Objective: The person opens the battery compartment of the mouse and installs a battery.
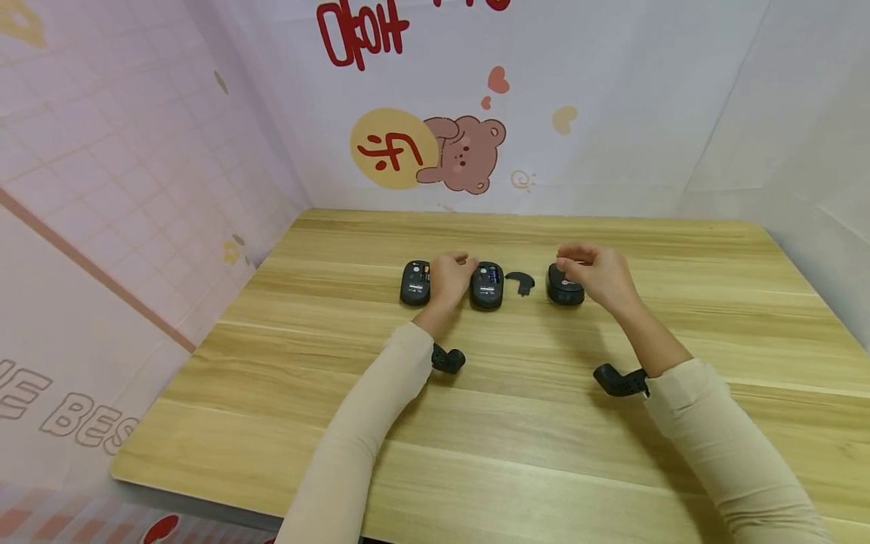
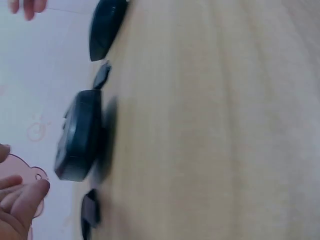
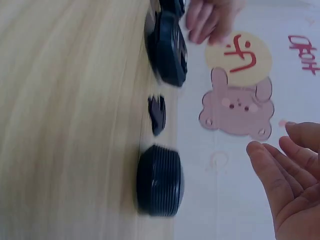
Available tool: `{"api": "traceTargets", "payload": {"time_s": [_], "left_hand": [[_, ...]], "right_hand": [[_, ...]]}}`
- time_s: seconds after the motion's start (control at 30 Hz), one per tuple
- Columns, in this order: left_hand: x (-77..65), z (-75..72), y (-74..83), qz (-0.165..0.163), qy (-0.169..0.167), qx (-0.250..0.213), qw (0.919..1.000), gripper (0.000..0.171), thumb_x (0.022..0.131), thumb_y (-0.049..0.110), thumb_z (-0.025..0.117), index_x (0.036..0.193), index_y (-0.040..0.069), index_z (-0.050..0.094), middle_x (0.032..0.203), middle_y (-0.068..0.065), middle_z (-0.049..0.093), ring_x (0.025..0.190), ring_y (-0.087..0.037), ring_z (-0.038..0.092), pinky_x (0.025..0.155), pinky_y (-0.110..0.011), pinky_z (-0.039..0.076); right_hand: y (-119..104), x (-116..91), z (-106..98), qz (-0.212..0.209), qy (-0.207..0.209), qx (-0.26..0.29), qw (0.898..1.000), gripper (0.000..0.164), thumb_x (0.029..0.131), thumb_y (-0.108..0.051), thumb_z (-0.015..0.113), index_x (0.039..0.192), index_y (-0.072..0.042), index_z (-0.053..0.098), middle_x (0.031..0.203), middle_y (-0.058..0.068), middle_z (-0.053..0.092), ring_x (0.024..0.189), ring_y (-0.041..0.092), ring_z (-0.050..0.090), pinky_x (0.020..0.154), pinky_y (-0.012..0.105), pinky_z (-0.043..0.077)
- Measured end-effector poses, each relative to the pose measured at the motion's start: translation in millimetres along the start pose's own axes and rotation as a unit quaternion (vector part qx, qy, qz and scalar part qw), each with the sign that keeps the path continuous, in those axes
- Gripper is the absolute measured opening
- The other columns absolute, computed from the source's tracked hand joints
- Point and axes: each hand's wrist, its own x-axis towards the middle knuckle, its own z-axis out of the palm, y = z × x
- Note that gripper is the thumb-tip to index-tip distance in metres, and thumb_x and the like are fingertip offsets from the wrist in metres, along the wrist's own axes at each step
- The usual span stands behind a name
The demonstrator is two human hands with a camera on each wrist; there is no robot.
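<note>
Presently I judge the mice [image 1: 486, 285] light, rigid, slick; grip their sides. Left hand [image 1: 451, 276] and right hand [image 1: 598, 273] hover, fingers loosely curled, empty.

Left hand [image 1: 451, 273] partly covers the middle mouse [image 1: 486, 285]; right hand [image 1: 598, 273] overlaps the right mouse [image 1: 564, 287] (wrist views blurred).

A staged recording booth, not a lived-in room: a wooden tabletop [image 1: 516, 453] boxed in by pink cartoon-bear backdrop sheets [image 1: 462, 155].
</note>
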Motion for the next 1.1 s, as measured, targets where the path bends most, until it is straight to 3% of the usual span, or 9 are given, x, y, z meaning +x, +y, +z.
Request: {"api": "traceTargets", "payload": {"time_s": [0.2, 0.4, 0.57, 0.7, 0.8, 0.87, 0.97, 1.03, 1.1], "left_hand": [[-1.1, 3.6, 17.5, 0.043, 0.0, -0.065, 0.997, 0.03, 0.096, 0.022, 0.057, 0.113, 0.0, 0.068, 0.105, -0.011, 0.069, 0.098, -0.019, 0.065, 0.078, -0.027, 0.055], [-7.8, 19.4, 37.9, 0.069, -0.017, -0.113, 0.991, 0.029, 0.097, 0.02, 0.055, 0.115, 0.002, 0.067, 0.106, -0.01, 0.069, 0.093, -0.014, 0.066, 0.074, -0.022, 0.054], [-11.6, 39.4, 52.4, 0.1, -0.07, -0.065, 0.9904, 0.032, 0.096, 0.017, 0.053, 0.125, 0.008, 0.062, 0.102, -0.011, 0.07, 0.053, -0.009, 0.054, 0.044, -0.016, 0.039], [-13.6, 56.0, 58.1, 0.112, -0.117, -0.003, 0.9868, 0.038, 0.096, 0.015, 0.052, 0.133, 0.007, 0.054, 0.124, -0.014, 0.06, 0.093, -0.016, 0.064, 0.074, -0.02, 0.051], [-13.5, 67.6, 58.7, 0.107, -0.161, 0.04, 0.9804, 0.044, 0.096, 0.014, 0.051, 0.139, 0.006, 0.046, 0.146, -0.013, 0.038, 0.136, -0.022, 0.031, 0.109, -0.03, 0.031], [-14.3, 73.8, 58.9, 0.095, -0.198, 0.063, 0.9736, 0.046, 0.096, 0.013, 0.051, 0.141, 0.007, 0.043, 0.149, -0.014, 0.032, 0.138, -0.025, 0.028, 0.109, -0.035, 0.031], [-16.5, 81.0, 59.5, 0.088, -0.241, 0.098, 0.9614, 0.047, 0.097, 0.012, 0.05, 0.142, 0.008, 0.042, 0.149, -0.017, 0.031, 0.136, -0.027, 0.031, 0.106, -0.035, 0.036], [-18.3, 84.8, 60.0, 0.081, -0.265, 0.118, 0.9538, 0.046, 0.097, 0.014, 0.049, 0.142, 0.01, 0.043, 0.148, -0.015, 0.034, 0.123, -0.021, 0.048, 0.097, -0.028, 0.044], [-19.2, 88.5, 60.3, 0.072, -0.288, 0.134, 0.9454, 0.045, 0.098, 0.015, 0.048, 0.143, 0.011, 0.042, 0.145, -0.012, 0.041, 0.09, -0.013, 0.062, 0.076, -0.018, 0.049]], "right_hand": [[16.1, 8.4, -11.1, 0.003, -0.007, -0.078, 0.997, 0.037, 0.095, -0.021, 0.059, 0.121, 0.004, 0.06, 0.117, 0.025, 0.061, 0.108, 0.041, 0.056, 0.086, 0.052, 0.047], [30.5, 19.6, -18.2, 0.025, -0.075, -0.117, 0.99, 0.046, 0.092, -0.019, 0.062, 0.13, 0.006, 0.052, 0.124, 0.03, 0.054, 0.114, 0.043, 0.05, 0.088, 0.055, 0.045], [36.7, 25.1, -19.7, 0.033, -0.151, -0.155, 0.976, 0.061, 0.09, -0.023, 0.066, 0.137, 0.007, 0.042, 0.133, 0.032, 0.044, 0.121, 0.048, 0.042, 0.093, 0.058, 0.041], [36.2, 26.5, -17.9, 0.047, -0.204, -0.185, 0.96, 0.071, 0.088, -0.025, 0.067, 0.141, 0.009, 0.034, 0.135, 0.038, 0.037, 0.123, 0.051, 0.038, 0.095, 0.06, 0.039], [35.3, 26.6, -14.9, 0.05, -0.231, -0.192, 0.953, 0.075, 0.087, -0.024, 0.068, 0.141, 0.012, 0.03, 0.135, 0.04, 0.034, 0.123, 0.053, 0.036, 0.097, 0.06, 0.037], [34.9, 26.1, -13.0, 0.049, -0.242, -0.188, 0.95, 0.078, 0.087, -0.023, 0.069, 0.14, 0.015, 0.027, 0.134, 0.042, 0.034, 0.123, 0.054, 0.034, 0.099, 0.061, 0.035], [34.8, 25.1, -10.7, 0.048, -0.253, -0.184, 0.949, 0.08, 0.086, -0.02, 0.069, 0.139, 0.019, 0.023, 0.133, 0.043, 0.034, 0.123, 0.054, 0.034, 0.1, 0.06, 0.033], [34.6, 24.2, -10.0, 0.052, -0.255, -0.181, 0.948, 0.081, 0.086, -0.019, 0.069, 0.139, 0.02, 0.021, 0.133, 0.043, 0.034, 0.122, 0.054, 0.035, 0.1, 0.06, 0.033], [34.8, 23.5, -9.8, 0.053, -0.253, -0.182, 0.949, 0.082, 0.085, -0.019, 0.07, 0.138, 0.02, 0.021, 0.132, 0.043, 0.035, 0.121, 0.053, 0.037, 0.099, 0.06, 0.034]]}}
